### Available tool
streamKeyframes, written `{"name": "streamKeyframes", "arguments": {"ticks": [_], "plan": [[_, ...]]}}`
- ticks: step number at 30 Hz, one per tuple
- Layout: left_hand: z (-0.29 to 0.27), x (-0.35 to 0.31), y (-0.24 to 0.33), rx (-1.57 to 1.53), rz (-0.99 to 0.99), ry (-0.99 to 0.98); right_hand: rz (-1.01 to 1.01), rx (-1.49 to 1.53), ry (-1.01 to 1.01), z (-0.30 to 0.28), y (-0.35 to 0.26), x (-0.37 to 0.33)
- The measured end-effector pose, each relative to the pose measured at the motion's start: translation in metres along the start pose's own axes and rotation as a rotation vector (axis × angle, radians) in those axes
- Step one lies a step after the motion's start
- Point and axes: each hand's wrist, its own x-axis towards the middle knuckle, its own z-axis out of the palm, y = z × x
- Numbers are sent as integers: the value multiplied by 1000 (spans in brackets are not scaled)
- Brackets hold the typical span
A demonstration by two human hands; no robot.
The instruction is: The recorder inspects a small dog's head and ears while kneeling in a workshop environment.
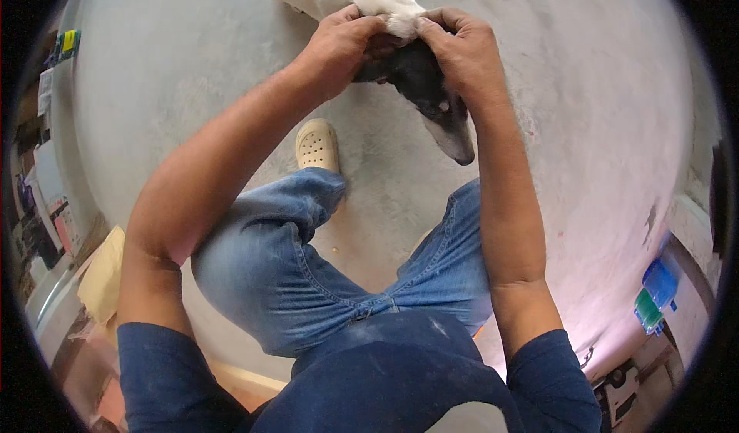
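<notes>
Grey floor [596, 117], mottled with faint stains and small dark marks, occupies most of the field; its tone shifts to pinkish white under brighter light at lower right. Mixed clutter [48, 183] lines the left margin above a yellow sheet [102, 275]; a blue object [660, 280] and a green object [647, 310] adjoin at right.

You can read no words, numbers or signs here. Your shirt [385, 371], jeans [246, 279] and clog [318, 147] show no legible marking, and the items [48, 175] along the left rim are too small and blurred to read.
</notes>
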Motion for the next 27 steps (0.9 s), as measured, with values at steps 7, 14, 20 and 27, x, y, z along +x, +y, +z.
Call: {"name": "streamKeyframes", "arguments": {"ticks": [7, 14, 20, 27], "plan": [[-5, -8, 0, 155, 74, 16, -17, 29, -131, 2, -6, 2], [-12, -4, -10, 27, 110, 26, -16, 160, -177, 3, 5, 7], [-16, -5, -10, -29, 114, -41, -130, 134, -18, 0, 2, 4], [-8, -7, -9, 65, 205, -34, -143, -80, 33, 7, -14, -7]]}}
